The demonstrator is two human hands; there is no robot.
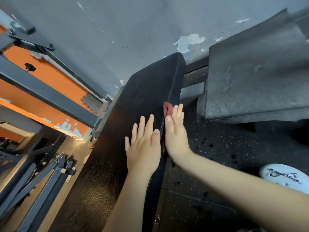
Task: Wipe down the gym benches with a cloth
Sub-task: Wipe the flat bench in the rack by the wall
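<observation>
black bench pad point(147, 84) runs from bottom centre up toward the grey wall point(117, 30), seen at a tilt. left hand point(143, 144) lies flat on top of the pad near its right edge, fingers straight and slightly spread, gripping nothing. right hand point(175, 136) is flat against the pad's right side face, fingers straight and together, thumb up along the stitched seam, pressing the red cloth point(168, 108) onto that side. the cloth is mostly hidden under the palm, with a bunched bit poking out past the fingertips and a thin strip showing at the heel of the hand. the two hands are just beside each other across the pad's edge. left of the pad are a dark steel frame point(41, 91) and an orange wall point(41, 72). right of the pad there's a big grey block point(250, 72), speckled black floor point(217, 164) and a white weight plate point(284, 176) on the floor, well apart from the pad.
</observation>
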